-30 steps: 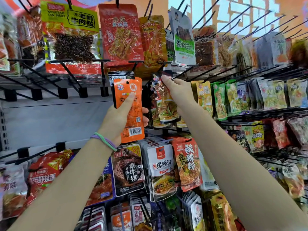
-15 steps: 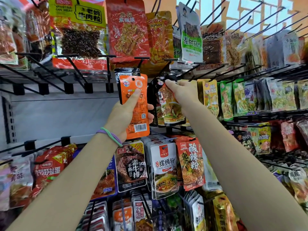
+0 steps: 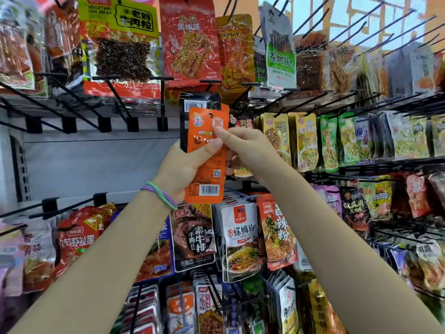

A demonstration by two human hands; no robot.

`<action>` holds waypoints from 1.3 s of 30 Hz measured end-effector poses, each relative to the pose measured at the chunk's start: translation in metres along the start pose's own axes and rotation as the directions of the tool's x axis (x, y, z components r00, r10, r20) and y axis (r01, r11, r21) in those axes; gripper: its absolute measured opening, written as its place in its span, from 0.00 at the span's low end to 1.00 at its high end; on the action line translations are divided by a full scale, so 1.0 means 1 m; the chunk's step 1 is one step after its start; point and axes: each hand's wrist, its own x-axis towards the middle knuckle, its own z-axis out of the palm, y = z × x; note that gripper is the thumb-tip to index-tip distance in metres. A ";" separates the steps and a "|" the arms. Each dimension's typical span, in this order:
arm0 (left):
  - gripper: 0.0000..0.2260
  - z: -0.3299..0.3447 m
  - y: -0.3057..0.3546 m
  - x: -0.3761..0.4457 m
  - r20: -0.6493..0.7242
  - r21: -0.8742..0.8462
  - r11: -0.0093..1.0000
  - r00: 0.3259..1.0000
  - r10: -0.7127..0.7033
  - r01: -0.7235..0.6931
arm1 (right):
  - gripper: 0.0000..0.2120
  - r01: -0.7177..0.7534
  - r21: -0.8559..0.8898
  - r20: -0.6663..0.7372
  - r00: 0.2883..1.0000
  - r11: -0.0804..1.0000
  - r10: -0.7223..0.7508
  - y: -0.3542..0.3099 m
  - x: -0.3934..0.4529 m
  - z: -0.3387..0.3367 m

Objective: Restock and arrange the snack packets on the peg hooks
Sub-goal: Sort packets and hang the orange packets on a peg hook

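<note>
Orange snack packet [image 3: 207, 155] upright before the peg hooks [image 3: 209, 85], clasped in left hand [image 3: 183, 169], pinched near its top by right hand [image 3: 243, 148]; black packet [image 3: 192, 102] directly behind. Hanging packets [image 3: 240, 239] all around.

Grey back panel [image 3: 96, 165]: plain, matte.
Slotted metal upright [image 3: 20, 169]: vertical, at the panel's left edge.
Elastic bands [image 3: 160, 195]: one purple, one green, side by side, just right of the panel's lower right corner.
Orange-and-blue patterned wall [image 3: 361, 10]: well above and right of the panel.
</note>
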 end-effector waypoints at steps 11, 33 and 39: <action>0.10 -0.017 0.004 -0.012 -0.182 -0.142 0.988 0.983 0.033 -0.059 | 0.06 0.028 0.025 -0.004 1.000 0.999 -0.028 0.006 -0.010 0.018; 0.01 -0.035 -0.004 -0.022 -0.175 0.130 0.987 0.977 0.121 -0.099 | 0.10 0.331 -0.277 -0.225 0.890 0.902 -0.396 0.011 -0.025 0.061; 0.10 -0.039 0.004 -0.014 -0.154 0.015 0.998 0.986 0.068 -0.067 | 0.23 0.187 0.038 -0.171 0.969 0.982 -0.178 0.010 -0.013 0.055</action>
